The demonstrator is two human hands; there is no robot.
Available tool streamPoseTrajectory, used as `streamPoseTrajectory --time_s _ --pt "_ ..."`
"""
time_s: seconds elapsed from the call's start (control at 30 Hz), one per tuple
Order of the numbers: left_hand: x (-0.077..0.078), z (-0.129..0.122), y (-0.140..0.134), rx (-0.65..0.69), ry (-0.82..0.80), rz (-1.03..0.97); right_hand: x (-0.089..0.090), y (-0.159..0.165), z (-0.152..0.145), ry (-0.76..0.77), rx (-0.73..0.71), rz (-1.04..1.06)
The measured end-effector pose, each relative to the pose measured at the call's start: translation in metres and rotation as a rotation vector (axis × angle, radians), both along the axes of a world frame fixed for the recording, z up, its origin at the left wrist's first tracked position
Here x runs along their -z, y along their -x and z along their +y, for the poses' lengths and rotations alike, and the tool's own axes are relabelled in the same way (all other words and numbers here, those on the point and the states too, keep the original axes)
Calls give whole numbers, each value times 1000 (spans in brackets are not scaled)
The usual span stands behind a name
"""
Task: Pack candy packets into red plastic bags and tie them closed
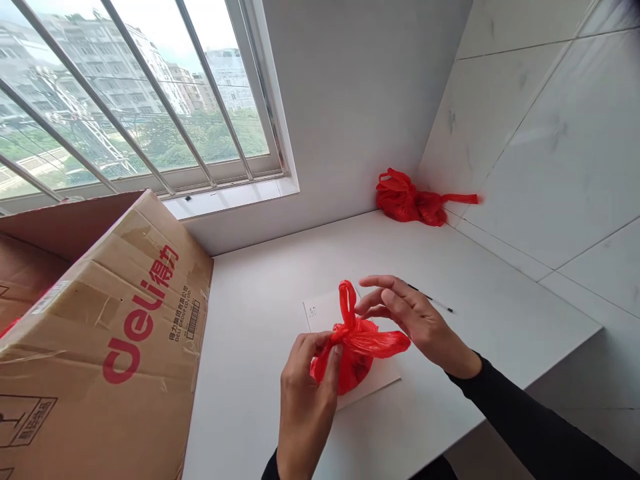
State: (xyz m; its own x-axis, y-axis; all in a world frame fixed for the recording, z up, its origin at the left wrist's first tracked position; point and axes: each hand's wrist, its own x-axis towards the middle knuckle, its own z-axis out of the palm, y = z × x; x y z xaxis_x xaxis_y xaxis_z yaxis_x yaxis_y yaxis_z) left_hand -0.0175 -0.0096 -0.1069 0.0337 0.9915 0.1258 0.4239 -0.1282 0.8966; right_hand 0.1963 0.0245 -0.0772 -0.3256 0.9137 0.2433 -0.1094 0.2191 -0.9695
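At lower centre we are pinching the neck [344, 334] of the red bag [356, 378], resting on a white sheet [387, 379], with our left hand [310, 387]; our right hand [414, 317] is hovering, fingers parted, just beside the bag's upright loop [346, 312].

I count two hands [307, 390] [419, 327], one red bag [357, 343] at them, one flat white sheet [326, 316], one thin pen [431, 298], one bench [250, 313], one cardboard box [145, 287], one window [253, 130] with five bars [216, 89] showing; the red plastic bundle [410, 203] in the corner is too bunched to tell one bag from several
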Motion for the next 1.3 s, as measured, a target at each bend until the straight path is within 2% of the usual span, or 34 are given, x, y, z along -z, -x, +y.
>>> streamPoseTrajectory --time_s 0.1,0.17,0.23,0.3,0.4,0.47,0.57,0.67,0.77,0.87,0.93,1.0,1.1,1.23,1.3 --pt "2 -1 2 -10 38 -83 11 7 3 5 -74 -221" --pt "3 -3 2 -12 54 -115 19 11 2 -1 -132 -292" --pt "3 -6 5 -45 55 -142 26 12 1 -54 -64 -360" --pt "3 -7 10 -138 51 -179 29 8 2 -128 72 -461" --pt "4 -9 20 -278 63 -229 30 -2 6 -141 213 -546" --pt "5 -9 23 -263 78 -258 30 -2 8 -153 225 -555" --pt "7 -9 18 -177 90 -292 31 14 7 -271 88 -515" --pt "7 -10 12 -172 104 -329 32 30 5 -318 12 -478" --pt "7 -11 20 -240 102 -332 34 22 7 -267 101 -481" --pt "9 -13 39 -364 72 -327 40 -4 10 -146 295 -501" --pt "12 -15 50 -382 99 -362 45 -20 11 -50 353 -499" --pt "15 -16 55 -360 137 -401 47 -26 10 26 317 -505" --pt "18 -17 53 -358 145 -442 41 -18 5 88 221 -566" --pt "15 -15 47 -351 131 -457 29 -2 0 -18 132 -553" --pt "13 -15 47 -353 122 -457 27 0 0 -82 163 -507"
